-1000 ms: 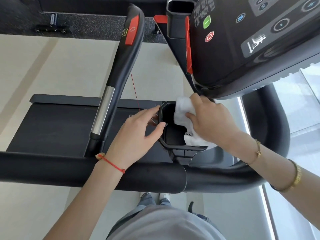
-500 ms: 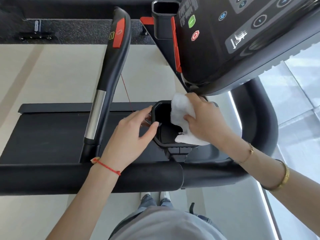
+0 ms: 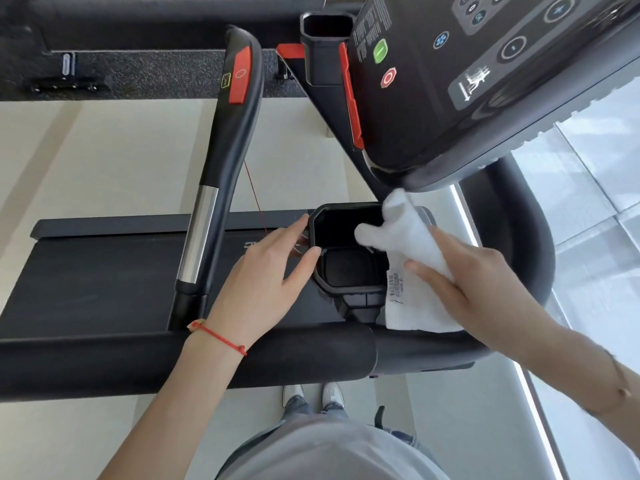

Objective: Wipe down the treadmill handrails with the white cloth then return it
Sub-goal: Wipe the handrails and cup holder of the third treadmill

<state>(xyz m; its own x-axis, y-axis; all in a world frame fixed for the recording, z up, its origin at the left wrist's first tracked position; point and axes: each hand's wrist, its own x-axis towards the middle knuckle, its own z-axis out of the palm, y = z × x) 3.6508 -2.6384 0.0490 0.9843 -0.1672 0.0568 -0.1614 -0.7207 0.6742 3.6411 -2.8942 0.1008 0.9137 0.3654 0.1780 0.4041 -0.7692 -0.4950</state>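
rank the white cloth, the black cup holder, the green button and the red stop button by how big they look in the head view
1. white cloth and black cup holder: look alike, unsure
2. green button and red stop button: look alike

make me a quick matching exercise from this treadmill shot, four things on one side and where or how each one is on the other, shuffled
Things:
1. white cloth
2. left hand
3. red cord bracelet
4. red stop button

Places or states:
A. on the console panel, just below the green button
B. draped over the right edge of the black cup holder, held by the right hand
C. tied round the left wrist
D. fingers resting on the left rim of the black cup holder

Pairs: 1-B, 2-D, 3-C, 4-A
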